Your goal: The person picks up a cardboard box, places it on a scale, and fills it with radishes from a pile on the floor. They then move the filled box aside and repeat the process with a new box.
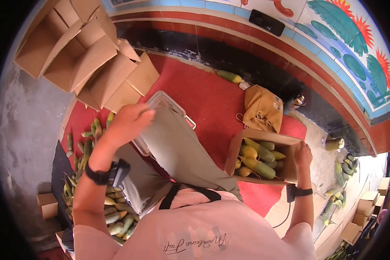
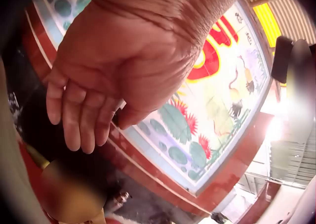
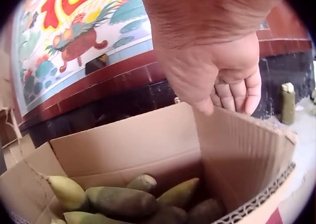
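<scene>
My right hand (image 1: 304,154) grips the right-hand wall of an open cardboard box (image 1: 232,151). In the right wrist view, its thumb lies along the inner side of the rim while the fingers (image 3: 253,93) bend over the outer side. Several green radishes (image 1: 265,170), some yellowish, lie inside the box. Off to the left, my left hand (image 1: 129,125) is held above the trousered leg near a clear plastic bin (image 1: 144,146). Its palm (image 2: 123,56) and loosely extended fingers hold nothing in the left wrist view.
Flattened-open cardboard boxes (image 1: 95,56) stack at upper left. More radishes (image 1: 126,223) pile at lower left, others (image 1: 333,203) at right. A tan bag (image 1: 260,106) stands behind the box on red cloth (image 1: 212,112). A tiled wall (image 1: 221,32) with a phone-like black object (image 1: 266,22) runs behind.
</scene>
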